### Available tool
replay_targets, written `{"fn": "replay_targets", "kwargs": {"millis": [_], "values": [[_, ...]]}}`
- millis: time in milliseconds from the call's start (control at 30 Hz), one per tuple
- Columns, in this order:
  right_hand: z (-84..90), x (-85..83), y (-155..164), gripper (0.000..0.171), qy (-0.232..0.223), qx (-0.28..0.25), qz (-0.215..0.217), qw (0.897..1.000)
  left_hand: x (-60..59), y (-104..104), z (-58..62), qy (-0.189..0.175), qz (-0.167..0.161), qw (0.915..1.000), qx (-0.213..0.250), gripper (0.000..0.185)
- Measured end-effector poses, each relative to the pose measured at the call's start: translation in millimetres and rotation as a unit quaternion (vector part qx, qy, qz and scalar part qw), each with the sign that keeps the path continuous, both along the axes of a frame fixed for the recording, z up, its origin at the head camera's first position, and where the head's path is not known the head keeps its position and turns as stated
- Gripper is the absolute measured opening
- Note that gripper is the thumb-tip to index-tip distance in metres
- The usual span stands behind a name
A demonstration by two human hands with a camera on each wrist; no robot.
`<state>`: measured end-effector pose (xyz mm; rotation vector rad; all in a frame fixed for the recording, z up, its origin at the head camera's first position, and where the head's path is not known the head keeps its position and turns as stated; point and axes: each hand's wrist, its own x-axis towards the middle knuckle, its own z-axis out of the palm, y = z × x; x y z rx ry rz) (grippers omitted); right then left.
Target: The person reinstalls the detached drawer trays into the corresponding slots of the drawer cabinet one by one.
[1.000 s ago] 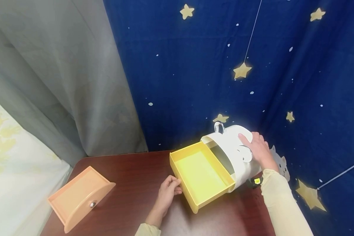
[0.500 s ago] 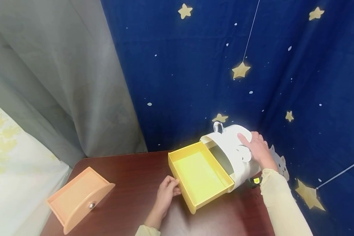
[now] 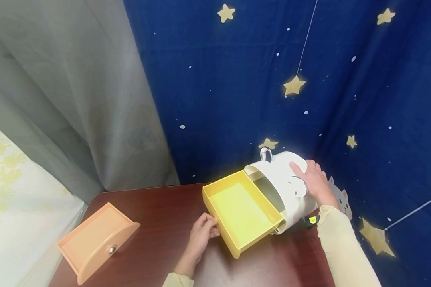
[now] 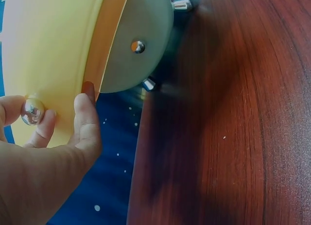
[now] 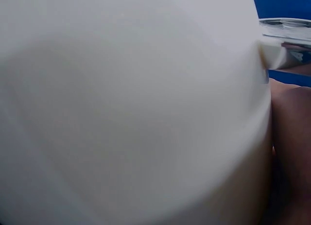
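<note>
In the head view a yellow drawer (image 3: 238,211) sticks out of the rounded white cabinet (image 3: 291,203), its near end still at the opening. My left hand (image 3: 201,235) is at the drawer's front. The left wrist view shows its fingers pinching the drawer's metal knob (image 4: 32,112), with another finger at the front's edge. My right hand (image 3: 316,181) holds the cabinet's far end, thumb on top and fingers over the back. White cabinet surface (image 5: 136,113) fills most of the right wrist view. A grey-green rounded front (image 4: 141,40) with a knob sits below the yellow drawer.
An orange drawer (image 3: 97,239) with a metal knob lies on the dark red table (image 3: 154,223) at the left. Two shiny rings (image 3: 266,154) stand up from the cabinet. Blue star-patterned cloth (image 3: 230,99) hangs behind the table, with grey cloth (image 3: 57,79) at left.
The yellow drawer has slid slightly further left out of the cabinet, with my left hand moving along. My right hand and the cabinet have stayed in place.
</note>
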<state>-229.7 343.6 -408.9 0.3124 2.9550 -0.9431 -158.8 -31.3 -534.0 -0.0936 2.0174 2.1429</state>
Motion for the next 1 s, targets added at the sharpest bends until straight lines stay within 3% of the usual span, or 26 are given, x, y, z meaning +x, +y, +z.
{"fn": "replay_targets", "kwargs": {"millis": [367,1000], "values": [[1.5,0.6,0,0.110,-0.001,0.002,0.002,1.000,3.7,4,3.0,0.005,-0.006,1.0000,-0.001,0.027],[1.8,1.3,1,0.110,0.001,0.002,0.002,1.000,-4.3,16,2.1,0.007,-0.019,0.9997,-0.016,0.024]]}}
